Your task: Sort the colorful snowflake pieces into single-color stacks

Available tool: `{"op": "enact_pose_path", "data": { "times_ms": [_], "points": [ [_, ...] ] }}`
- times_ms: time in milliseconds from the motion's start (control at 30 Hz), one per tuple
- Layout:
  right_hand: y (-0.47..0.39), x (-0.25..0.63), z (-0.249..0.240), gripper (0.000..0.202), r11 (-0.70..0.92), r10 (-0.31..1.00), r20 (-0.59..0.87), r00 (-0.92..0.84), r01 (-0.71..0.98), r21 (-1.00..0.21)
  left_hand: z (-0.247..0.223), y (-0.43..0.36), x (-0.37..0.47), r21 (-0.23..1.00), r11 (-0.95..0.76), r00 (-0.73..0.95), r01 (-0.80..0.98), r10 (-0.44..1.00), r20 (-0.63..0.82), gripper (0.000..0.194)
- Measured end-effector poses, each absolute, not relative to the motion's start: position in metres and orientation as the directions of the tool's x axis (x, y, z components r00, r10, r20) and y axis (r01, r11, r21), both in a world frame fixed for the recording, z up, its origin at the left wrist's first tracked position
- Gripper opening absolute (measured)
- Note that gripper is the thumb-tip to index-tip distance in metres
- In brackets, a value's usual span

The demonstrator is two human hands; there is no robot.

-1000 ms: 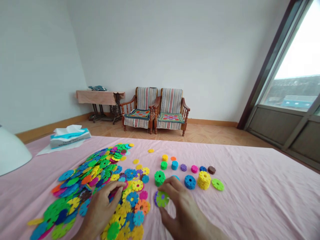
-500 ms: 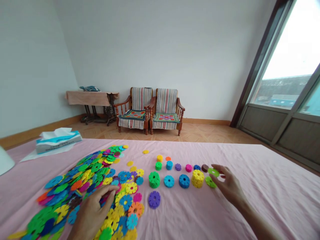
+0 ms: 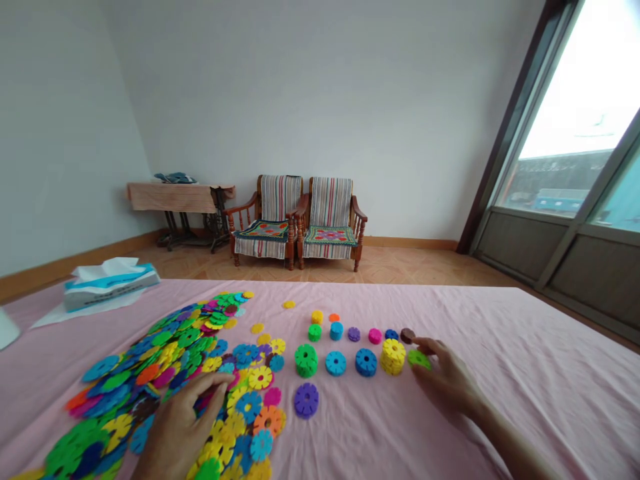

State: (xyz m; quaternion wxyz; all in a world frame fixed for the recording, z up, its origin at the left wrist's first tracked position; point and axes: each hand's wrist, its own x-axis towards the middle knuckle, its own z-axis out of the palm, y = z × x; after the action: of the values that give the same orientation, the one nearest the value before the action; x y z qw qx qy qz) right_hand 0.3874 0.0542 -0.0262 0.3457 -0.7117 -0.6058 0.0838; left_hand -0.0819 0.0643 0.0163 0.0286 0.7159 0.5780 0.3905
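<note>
At far left a white object, cut by the view's edge, rests on the pink-draped surface. Next, an open tissue pack contains white tissues, which protrude. Behind is a cloth-covered stand. My left hand is over the heap of coloured discs, obscuring part; thumb and fingers slightly apart, contents cannot be determined. Two chairs stand beyond. Mid-surface: purple disc, green stack, yellow stack. Just right of the latter, near a brown disc, a light green disc lies between my right hand's parted thumb and fingers; grip cannot be confirmed.
</note>
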Motion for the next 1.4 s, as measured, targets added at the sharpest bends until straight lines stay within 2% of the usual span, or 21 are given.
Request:
{"op": "enact_pose_path", "data": {
  "times_ms": [567, 967, 1033, 1167, 1233, 1400],
  "points": [
    [0.059, 0.382, -0.037, 0.050, 0.064, 0.899, 0.396, 0.186, 0.840, -0.539, 0.021, 0.062, -0.078, 0.506, -0.331, 0.016, 0.797, 0.848, 0.530, 0.026],
    [0.052, 0.372, -0.025, 0.039, 0.041, 0.889, 0.412, 0.201, 0.860, -0.509, 0.023, 0.061, -0.077, 0.506, -0.340, 0.020, 0.793, 0.844, 0.535, 0.025],
    [0.048, 0.372, -0.015, 0.036, 0.055, 0.856, 0.461, 0.233, 0.846, -0.530, 0.025, 0.060, -0.077, 0.508, -0.333, 0.019, 0.794, 0.849, 0.528, 0.026],
    [0.037, 0.373, 0.008, 0.027, 0.112, 0.638, 0.675, 0.370, 0.823, -0.556, 0.022, 0.059, -0.078, 0.505, -0.344, 0.049, 0.792, 0.860, 0.508, 0.027],
    [0.032, 0.368, 0.017, 0.023, 0.156, 0.567, 0.739, 0.364, 0.834, -0.529, 0.018, 0.059, -0.078, 0.499, -0.360, 0.079, 0.788, 0.864, 0.498, 0.027],
    [0.020, 0.324, 0.032, 0.011, 0.457, 0.610, 0.786, 0.102, 0.765, -0.454, 0.013, 0.058, -0.074, 0.428, -0.442, 0.215, 0.788, 0.850, 0.481, 0.024]
  ]
}}
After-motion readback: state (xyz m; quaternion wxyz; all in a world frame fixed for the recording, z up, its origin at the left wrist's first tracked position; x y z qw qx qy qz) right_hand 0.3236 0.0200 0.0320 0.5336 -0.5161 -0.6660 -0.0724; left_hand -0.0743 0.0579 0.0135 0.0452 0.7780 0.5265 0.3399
